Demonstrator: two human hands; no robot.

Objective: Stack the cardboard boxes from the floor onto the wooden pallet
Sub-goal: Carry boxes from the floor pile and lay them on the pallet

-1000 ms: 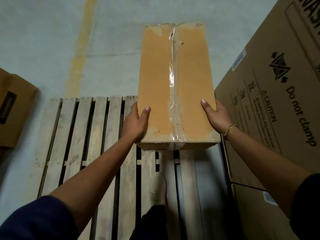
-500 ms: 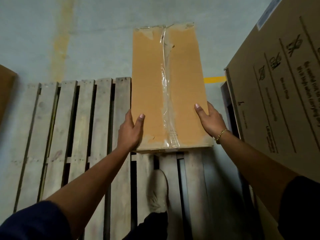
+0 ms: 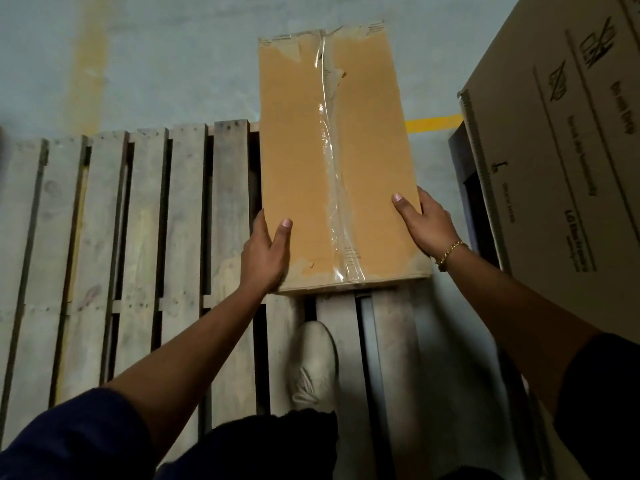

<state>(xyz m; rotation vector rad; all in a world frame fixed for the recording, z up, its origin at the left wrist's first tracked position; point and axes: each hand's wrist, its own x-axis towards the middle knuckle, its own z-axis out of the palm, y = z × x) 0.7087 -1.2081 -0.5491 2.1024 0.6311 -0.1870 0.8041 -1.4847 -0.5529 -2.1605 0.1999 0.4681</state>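
Head view: the fingers of the left hand (image 3: 265,256) and right hand (image 3: 424,223) are hidden down the sides of the cardboard box (image 3: 298,161) they grip, thumbs on top. Whether it touches the slats cannot be told. Long, tan, clear-taped along its seam, with scuffed corners, it lies over the right part of the wooden pallet (image 3: 145,237).

The person is wearing dark navy on both arms: the left sleeve (image 3: 69,434) and right sleeve (image 3: 602,393) are leaving the forearms bare. A thin gold chain bracelet (image 3: 450,251) is circling the wrist of the right hand (image 3: 426,223). Dark trousers (image 3: 277,445) and 1 off-white lace-up shoe (image 3: 313,365) are showing below.
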